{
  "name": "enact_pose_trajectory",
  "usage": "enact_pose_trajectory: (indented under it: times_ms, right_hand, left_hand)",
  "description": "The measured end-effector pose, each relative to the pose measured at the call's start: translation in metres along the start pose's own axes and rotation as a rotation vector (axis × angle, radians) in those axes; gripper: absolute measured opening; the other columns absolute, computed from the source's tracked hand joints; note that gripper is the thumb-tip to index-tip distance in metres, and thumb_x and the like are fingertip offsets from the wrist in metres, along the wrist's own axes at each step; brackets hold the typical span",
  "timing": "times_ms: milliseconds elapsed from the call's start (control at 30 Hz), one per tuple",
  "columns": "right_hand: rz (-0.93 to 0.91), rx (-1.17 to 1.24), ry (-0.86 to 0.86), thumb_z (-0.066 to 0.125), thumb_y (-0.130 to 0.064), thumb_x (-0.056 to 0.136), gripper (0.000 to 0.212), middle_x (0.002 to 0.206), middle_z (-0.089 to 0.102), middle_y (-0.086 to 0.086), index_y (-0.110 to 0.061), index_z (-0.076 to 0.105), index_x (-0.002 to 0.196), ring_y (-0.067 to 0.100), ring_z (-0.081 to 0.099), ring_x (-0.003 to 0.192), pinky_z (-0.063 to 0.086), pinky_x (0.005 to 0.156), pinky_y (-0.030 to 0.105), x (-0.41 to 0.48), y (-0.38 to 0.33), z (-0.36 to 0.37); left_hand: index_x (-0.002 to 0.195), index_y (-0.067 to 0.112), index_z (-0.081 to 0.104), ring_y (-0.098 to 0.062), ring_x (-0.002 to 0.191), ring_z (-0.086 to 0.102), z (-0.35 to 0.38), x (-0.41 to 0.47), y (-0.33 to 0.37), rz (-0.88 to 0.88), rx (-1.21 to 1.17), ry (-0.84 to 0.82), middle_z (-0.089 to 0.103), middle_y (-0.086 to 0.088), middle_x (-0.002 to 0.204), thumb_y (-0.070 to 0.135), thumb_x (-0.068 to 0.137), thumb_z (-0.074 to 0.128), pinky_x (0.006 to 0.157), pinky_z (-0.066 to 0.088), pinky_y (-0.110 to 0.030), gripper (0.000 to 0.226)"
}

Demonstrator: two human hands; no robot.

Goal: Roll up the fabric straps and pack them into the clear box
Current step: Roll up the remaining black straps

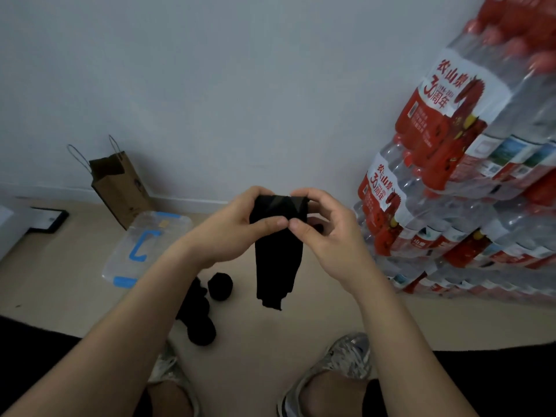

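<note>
- A pale wall [240, 85] fills the view beyond the fingers
- A beige floor [331, 320] spreads out below the fingers
- Shrink-wrapped packs of water bottles [451, 176], with red and white labels, are stacked to the right of the right fingers and rise well above them
- A clear box [120, 260] with a blue handle and blue clips sits on the floor, left of the fingers and lower down, with its lid on; the left forearm crosses in front of its near corner
- A brown paper bag [120, 194] with cord handles stands by the wall, left of the fingers and beyond the box
- The left hand [228, 230] grips the top of the strap, fingers curled over its upper edge and thumb pressed on its front
- The right hand [328, 236] grips the same end from the other side, fingers curled over the top, its thumb tip touching the left thumb
- A black fabric strap [276, 266] is held up in the air: its upper end is bunched between the fingers of both hands, and the rest hangs loose below the thumbs, well apart from the clear box
- Two grey trainers [346, 356] show near the bottom edge, far below the fingers
- Several black rolled straps [221, 285] lie on the floor below the left fingers, between the box and the hanging strap, partly hidden by the left forearm
</note>
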State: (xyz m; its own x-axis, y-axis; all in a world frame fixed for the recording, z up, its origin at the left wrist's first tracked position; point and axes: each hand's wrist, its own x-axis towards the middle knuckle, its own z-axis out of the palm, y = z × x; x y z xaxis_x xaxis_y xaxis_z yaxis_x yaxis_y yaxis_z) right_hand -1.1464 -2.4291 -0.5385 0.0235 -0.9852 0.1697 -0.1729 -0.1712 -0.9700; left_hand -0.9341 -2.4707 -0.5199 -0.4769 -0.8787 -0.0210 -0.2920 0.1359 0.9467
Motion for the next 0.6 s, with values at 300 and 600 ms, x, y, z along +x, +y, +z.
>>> enact_pose_trajectory:
  times_ms: [300,600]
  right_hand:
    - [0.167,-0.024,-0.116,0.053,-0.049,0.104,0.027,0.121,0.076,-0.005,-0.039,0.065,0.126,0.017,0.076,0.111,0.064,0.092,0.047,0.075,-0.076,0.008]
    - [0.348,0.002,-0.212,0.042,-0.032,0.111,0.034,0.102,0.081,0.004,-0.021,0.073,0.119,0.022,0.079,0.086,0.064,0.072,0.038,0.134,-0.132,0.009]
  left_hand:
    - [0.128,0.019,0.046,-0.008,0.097,0.067,-0.056,0.036,0.07,0.092,0.206,-0.015,0.067,-0.002,0.111,0.014,0.103,0.071,0.086,0.06,-0.04,0.036]
    - [0.156,0.032,0.038,0.002,0.109,0.067,-0.075,0.058,0.095,0.168,0.13,0.136,0.066,0.011,0.121,0.031,0.107,0.065,0.092,0.052,-0.021,0.057]
